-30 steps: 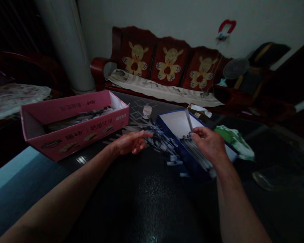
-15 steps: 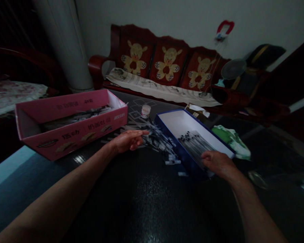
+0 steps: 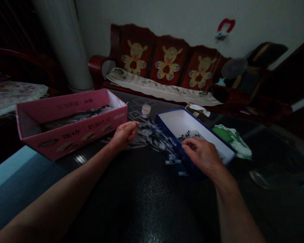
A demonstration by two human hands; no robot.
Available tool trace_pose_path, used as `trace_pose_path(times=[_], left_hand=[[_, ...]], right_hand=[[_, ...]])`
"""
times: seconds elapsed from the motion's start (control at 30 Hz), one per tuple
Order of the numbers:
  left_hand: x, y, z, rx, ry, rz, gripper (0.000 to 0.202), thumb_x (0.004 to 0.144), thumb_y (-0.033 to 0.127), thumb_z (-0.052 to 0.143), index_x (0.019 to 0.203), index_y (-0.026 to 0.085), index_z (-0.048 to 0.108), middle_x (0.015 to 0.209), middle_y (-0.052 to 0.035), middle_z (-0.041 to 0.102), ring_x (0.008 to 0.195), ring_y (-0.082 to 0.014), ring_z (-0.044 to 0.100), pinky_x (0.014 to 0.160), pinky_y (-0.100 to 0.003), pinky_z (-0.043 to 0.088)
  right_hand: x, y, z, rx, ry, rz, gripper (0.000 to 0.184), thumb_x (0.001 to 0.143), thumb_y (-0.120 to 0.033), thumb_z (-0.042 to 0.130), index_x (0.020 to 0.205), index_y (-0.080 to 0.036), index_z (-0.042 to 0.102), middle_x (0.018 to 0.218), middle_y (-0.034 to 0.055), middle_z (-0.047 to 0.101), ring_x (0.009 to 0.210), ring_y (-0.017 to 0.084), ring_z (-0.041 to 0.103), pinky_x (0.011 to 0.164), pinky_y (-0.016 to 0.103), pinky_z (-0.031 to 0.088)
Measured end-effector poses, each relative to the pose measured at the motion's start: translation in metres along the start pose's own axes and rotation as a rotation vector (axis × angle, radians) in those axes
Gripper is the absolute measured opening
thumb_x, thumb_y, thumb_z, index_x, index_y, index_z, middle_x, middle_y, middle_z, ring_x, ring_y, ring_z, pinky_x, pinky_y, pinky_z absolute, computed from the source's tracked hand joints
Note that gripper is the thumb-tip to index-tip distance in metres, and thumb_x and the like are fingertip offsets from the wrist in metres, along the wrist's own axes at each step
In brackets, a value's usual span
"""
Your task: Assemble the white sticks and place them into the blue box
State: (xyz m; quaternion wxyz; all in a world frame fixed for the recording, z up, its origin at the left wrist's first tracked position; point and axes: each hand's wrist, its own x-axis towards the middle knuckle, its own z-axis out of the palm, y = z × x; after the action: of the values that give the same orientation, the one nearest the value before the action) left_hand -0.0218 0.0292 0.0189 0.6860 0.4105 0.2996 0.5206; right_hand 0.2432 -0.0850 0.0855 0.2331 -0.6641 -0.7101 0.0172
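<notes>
My left hand (image 3: 125, 135) is closed, fingers curled and thumb pressed to the index finger, at the left edge of a loose pile of clear and dark pen parts (image 3: 154, 135). Anything in its pinch is too small and dark to make out. Over the near wall of a blue box (image 3: 171, 136) with a white inside hovers my right hand (image 3: 201, 153). Its fingers are bent, with a gap between thumb and index finger, and nothing shows between them. Slim pens with dark ends (image 3: 192, 135) lie side by side in that box, partly hidden by this hand.
A long pink box (image 3: 73, 135) holding more slim pieces stands at the left. Behind the pile is a small round tub (image 3: 146, 110). Right of the blue box lies a green and white plastic bag (image 3: 233, 141). A wooden sofa (image 3: 164, 67) stands beyond the dark table (image 3: 142, 202).
My right hand has moved left from the pens in the blue box to its near wall. The left hand has drawn back slightly, its extended index finger now curled in.
</notes>
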Motion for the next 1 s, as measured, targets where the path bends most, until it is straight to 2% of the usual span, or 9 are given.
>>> trace_pose_path(times=[0.1, 0.17, 0.27, 0.37, 0.47, 0.57, 0.73, 0.87, 1.0], left_hand=[[0.001, -0.001, 0.003, 0.034, 0.150, 0.151, 0.031, 0.068, 0.035, 0.072, 0.088, 0.013, 0.064, 0.047, 0.0080, 0.045, 0.034, -0.0020, 0.029, 0.034, -0.016, 0.018], [0.003, -0.003, 0.003, 0.070, 0.210, 0.256, 0.029, 0.069, 0.034, 0.071, 0.088, 0.013, 0.065, 0.046, 0.0077, 0.046, 0.034, -0.0027, 0.031, 0.035, -0.017, 0.019], [0.005, -0.006, 0.001, 0.139, 0.223, 0.334, 0.028, 0.070, 0.035, 0.069, 0.088, 0.013, 0.066, 0.047, 0.0071, 0.048, 0.034, -0.0031, 0.033, 0.035, -0.018, 0.021], [0.006, -0.008, -0.001, 0.177, 0.213, 0.339, 0.027, 0.071, 0.035, 0.068, 0.088, 0.013, 0.067, 0.048, 0.0069, 0.049, 0.035, -0.0032, 0.034, 0.035, -0.017, 0.021], [0.007, -0.007, -0.003, 0.183, 0.220, 0.344, 0.027, 0.071, 0.034, 0.068, 0.087, 0.013, 0.067, 0.047, 0.0066, 0.049, 0.035, -0.0035, 0.034, 0.034, -0.018, 0.021], [0.009, -0.003, -0.004, 0.176, 0.236, 0.357, 0.026, 0.071, 0.034, 0.067, 0.087, 0.013, 0.067, 0.047, 0.0068, 0.049, 0.034, -0.0034, 0.033, 0.034, -0.018, 0.020], [0.012, 0.000, -0.010, 0.140, 0.297, 0.383, 0.023, 0.072, 0.031, 0.065, 0.087, 0.014, 0.066, 0.048, 0.0067, 0.048, 0.034, -0.0035, 0.033, 0.034, -0.019, 0.019], [0.011, -0.003, -0.011, 0.120, 0.329, 0.382, 0.026, 0.076, 0.034, 0.063, 0.092, 0.013, 0.067, 0.053, 0.0051, 0.051, 0.038, -0.0041, 0.038, 0.036, -0.018, 0.025], [0.005, -0.007, -0.005, 0.217, 0.202, 0.263, 0.035, 0.073, 0.042, 0.070, 0.092, 0.012, 0.070, 0.067, -0.0002, 0.062, 0.048, -0.0068, 0.051, 0.040, -0.017, 0.034]], right_hand=[[0.014, -0.034, 0.034, 0.061, -0.063, -0.096, 0.014, 0.081, -0.021, 0.055, 0.082, -0.022, 0.069, 0.078, 0.0037, 0.066, 0.070, 0.017, 0.061, 0.067, 0.029, 0.045], [0.020, -0.053, 0.060, 0.067, -0.101, -0.140, 0.014, 0.083, -0.019, 0.057, 0.085, -0.022, 0.070, 0.081, 0.0037, 0.065, 0.073, 0.016, 0.061, 0.070, 0.029, 0.046], [0.023, -0.073, 0.091, -0.004, -0.169, -0.213, 0.016, 0.086, -0.019, 0.055, 0.090, -0.023, 0.070, 0.089, 0.0047, 0.064, 0.081, 0.017, 0.062, 0.072, 0.028, 0.046], [0.021, -0.083, 0.109, -0.111, -0.176, -0.285, 0.018, 0.089, -0.022, 0.054, 0.098, -0.024, 0.069, 0.097, 0.0069, 0.062, 0.092, 0.020, 0.059, 0.078, 0.030, 0.046], [0.018, -0.084, 0.114, -0.188, -0.169, -0.310, 0.018, 0.090, -0.025, 0.053, 0.101, -0.022, 0.067, 0.100, 0.0087, 0.060, 0.095, 0.024, 0.057, 0.080, 0.035, 0.045], [0.017, -0.081, 0.111, -0.205, -0.182, -0.316, 0.016, 0.090, -0.025, 0.052, 0.098, -0.021, 0.066, 0.101, 0.0094, 0.059, 0.094, 0.024, 0.056, 0.080, 0.035, 0.045], [0.019, -0.069, 0.100, -0.093, -0.189, -0.305, 0.014, 0.089, -0.021, 0.053, 0.096, -0.019, 0.064, 0.099, 0.0083, 0.061, 0.091, 0.021, 0.059, 0.082, 0.031, 0.045], [0.024, -0.057, 0.096, 0.068, -0.049, -0.175, 0.014, 0.089, -0.020, 0.051, 0.093, -0.016, 0.063, 0.093, 0.0092, 0.064, 0.087, 0.021, 0.060, 0.079, 0.031, 0.045], [0.026, -0.059, 0.099, 0.339, 0.065, -0.018, 0.013, 0.086, -0.026, 0.053, 0.088, -0.018, 0.063, 0.081, 0.0046, 0.067, 0.073, 0.018, 0.062, 0.070, 0.028, 0.045]])
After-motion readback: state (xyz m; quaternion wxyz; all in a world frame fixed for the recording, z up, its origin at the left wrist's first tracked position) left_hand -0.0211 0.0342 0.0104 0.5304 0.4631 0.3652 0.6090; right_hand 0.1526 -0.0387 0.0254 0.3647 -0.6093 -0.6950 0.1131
